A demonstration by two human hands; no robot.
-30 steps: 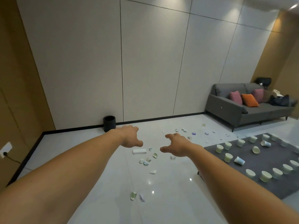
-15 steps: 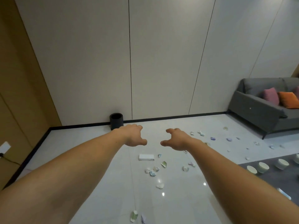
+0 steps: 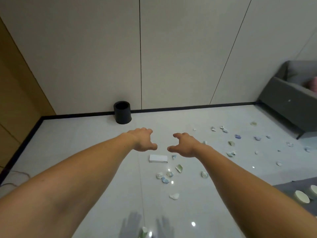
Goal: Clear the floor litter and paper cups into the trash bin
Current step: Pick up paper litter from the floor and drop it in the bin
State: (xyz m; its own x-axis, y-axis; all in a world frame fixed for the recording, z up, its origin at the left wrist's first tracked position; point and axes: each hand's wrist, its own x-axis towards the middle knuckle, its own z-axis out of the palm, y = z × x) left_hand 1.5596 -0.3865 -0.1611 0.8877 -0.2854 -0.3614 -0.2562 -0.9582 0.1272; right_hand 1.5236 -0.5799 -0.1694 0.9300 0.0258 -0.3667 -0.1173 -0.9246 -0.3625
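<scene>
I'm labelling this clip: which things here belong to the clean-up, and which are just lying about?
Job: trash bin; paper scraps; white box; paper cups; left hand; right hand (both empty).
Lying about: grey sofa; pink cushion; grey rug.

A sitting room or lounge: a grey upholstered sofa (image 3: 288, 100) with a pink cushion (image 3: 313, 84) stands at the right edge of the glossy white tiled floor (image 3: 85, 143). A dark grey rug (image 3: 288, 188) lies near it, and a black cylindrical trash bin (image 3: 122, 112) stands against pale wall panels (image 3: 180, 48) with black skirting (image 3: 188, 108).
</scene>
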